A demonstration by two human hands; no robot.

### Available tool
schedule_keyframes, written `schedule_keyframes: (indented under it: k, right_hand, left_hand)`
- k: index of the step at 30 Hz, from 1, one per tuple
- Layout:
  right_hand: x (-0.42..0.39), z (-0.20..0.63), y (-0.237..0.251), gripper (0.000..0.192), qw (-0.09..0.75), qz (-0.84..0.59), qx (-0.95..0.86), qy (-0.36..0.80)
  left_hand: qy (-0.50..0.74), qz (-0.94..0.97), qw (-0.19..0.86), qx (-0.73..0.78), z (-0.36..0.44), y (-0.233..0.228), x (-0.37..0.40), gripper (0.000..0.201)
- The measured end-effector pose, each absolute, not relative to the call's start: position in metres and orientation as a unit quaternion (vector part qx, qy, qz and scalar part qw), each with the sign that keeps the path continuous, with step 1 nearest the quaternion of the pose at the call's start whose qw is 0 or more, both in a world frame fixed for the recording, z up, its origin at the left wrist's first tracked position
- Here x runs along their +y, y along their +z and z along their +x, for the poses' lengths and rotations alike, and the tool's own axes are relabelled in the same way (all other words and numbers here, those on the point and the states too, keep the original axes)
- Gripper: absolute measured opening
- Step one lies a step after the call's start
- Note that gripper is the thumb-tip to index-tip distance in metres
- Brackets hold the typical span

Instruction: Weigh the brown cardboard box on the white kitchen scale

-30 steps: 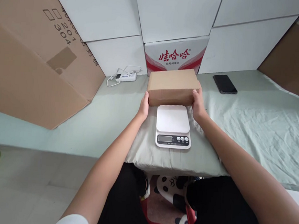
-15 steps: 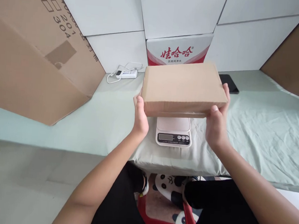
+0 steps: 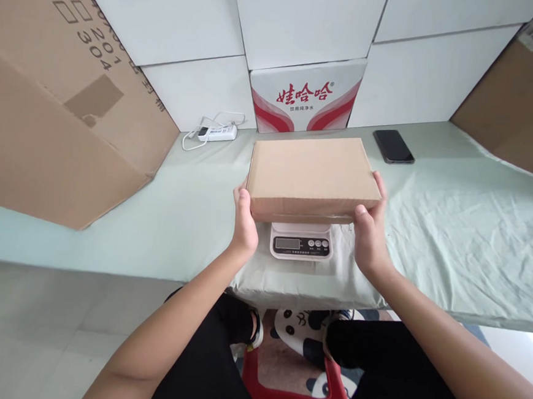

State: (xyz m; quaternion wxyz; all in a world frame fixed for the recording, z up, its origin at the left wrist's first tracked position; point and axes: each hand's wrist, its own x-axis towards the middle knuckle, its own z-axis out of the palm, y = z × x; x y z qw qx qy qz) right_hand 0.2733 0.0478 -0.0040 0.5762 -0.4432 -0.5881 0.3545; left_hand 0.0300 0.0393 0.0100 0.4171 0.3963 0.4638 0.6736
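A flat brown cardboard box (image 3: 312, 171) is held level between my two hands. My left hand (image 3: 244, 222) grips its left end, thumb on the near corner. At the right end, my right hand (image 3: 371, 229) is wrapped round the near corner, with fingers along the side. Directly below the box is a white digital kitchen scale (image 3: 301, 245); its small display and round buttons show, while most of its platform is hidden by the box. Whether the box touches the scale I cannot tell.
A green cloth (image 3: 191, 218) covers the table. Behind stands a white-and-red carton (image 3: 304, 98); a black phone (image 3: 393, 147) lies to its right and a white power strip (image 3: 219, 132) with cable to its left. Large cardboard cartons flank both sides, the left carton (image 3: 33, 119) nearer.
Both hands have lowered the box toward the scale, drawing it slightly nearer. The phone and the lower part of the white-and-red carton have come into view. The camera has shifted a little.
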Motion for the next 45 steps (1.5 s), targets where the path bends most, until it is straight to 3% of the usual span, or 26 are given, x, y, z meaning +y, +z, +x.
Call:
schedule_keyframes:
  k: [11, 17, 24, 36, 45]
  right_hand:
    - [0.052, 0.281, -0.002, 0.071, 0.607, -0.448, -0.550, 0.358]
    - [0.071, 0.304, 0.025, 0.041, 0.697, -0.438, -0.449, 0.347]
    - [0.083, 0.306, 0.024, 0.025, 0.704, -0.460, -0.378, 0.388]
    - [0.079, 0.292, 0.016, 0.031, 0.679, -0.461, -0.390, 0.417]
    - [0.056, 0.276, 0.023, 0.043, 0.638, -0.483, -0.431, 0.416]
  left_hand:
    - [0.685, 0.402, 0.390, 0.466, 0.023, 0.011, 0.044, 0.077]
    - [0.721, 0.327, 0.313, 0.524, -0.011, 0.017, 0.065, 0.063]
    - [0.731, 0.286, 0.332, 0.523, -0.016, 0.014, 0.074, 0.056]
    - [0.705, 0.346, 0.364, 0.501, 0.004, 0.004, 0.065, 0.045]
    - [0.693, 0.393, 0.339, 0.501, 0.027, 0.008, 0.044, 0.053]
